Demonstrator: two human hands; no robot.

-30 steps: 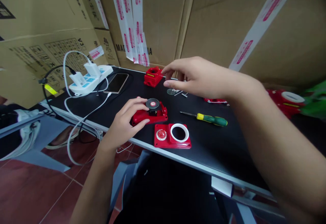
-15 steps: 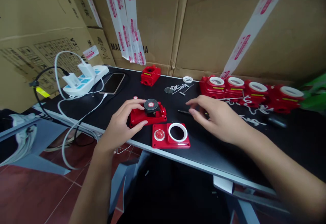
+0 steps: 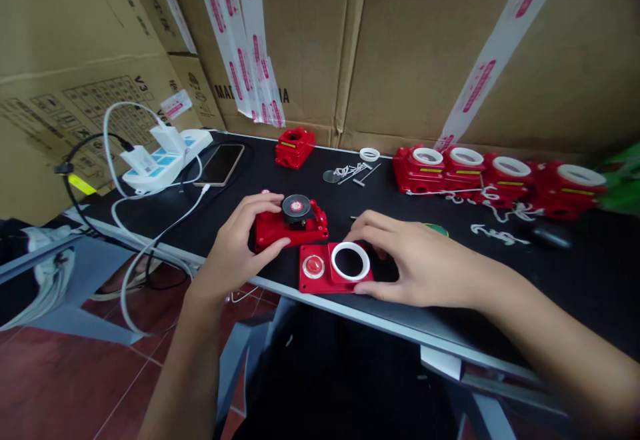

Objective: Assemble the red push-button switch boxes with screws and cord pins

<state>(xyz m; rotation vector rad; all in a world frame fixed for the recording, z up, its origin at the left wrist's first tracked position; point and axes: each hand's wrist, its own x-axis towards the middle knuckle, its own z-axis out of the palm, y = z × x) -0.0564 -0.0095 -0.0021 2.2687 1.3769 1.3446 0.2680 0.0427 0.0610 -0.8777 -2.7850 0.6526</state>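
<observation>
My left hand [image 3: 240,240] wraps around a red housing [image 3: 270,232], thumb in front and fingers behind. A black round disc [image 3: 297,208] with a red-and-white centre sits on top of this housing. Just in front lies a red cover [image 3: 325,283] with a clear red dome [image 3: 314,266] and a white ring [image 3: 337,268] around a dark opening. My right hand [image 3: 410,260] grips the cover's right end, thumb at the near edge and fingers at the far edge. Behind that hand lies a screwdriver, mostly hidden, with its green-and-yellow handle [image 3: 437,229] partly showing.
Several red units with white rings [image 3: 466,156] line the back right, with white cords [image 3: 500,235] before them. Another red housing [image 3: 295,147] stands at the back, near loose screws [image 3: 357,172] and a white ring [image 3: 369,154]. A phone [image 3: 220,164] and power strip [image 3: 167,160] lie left.
My right hand has moved left and toward me, from over the screwdriver to the red cover's right end. My left hand stays on the red housing.
</observation>
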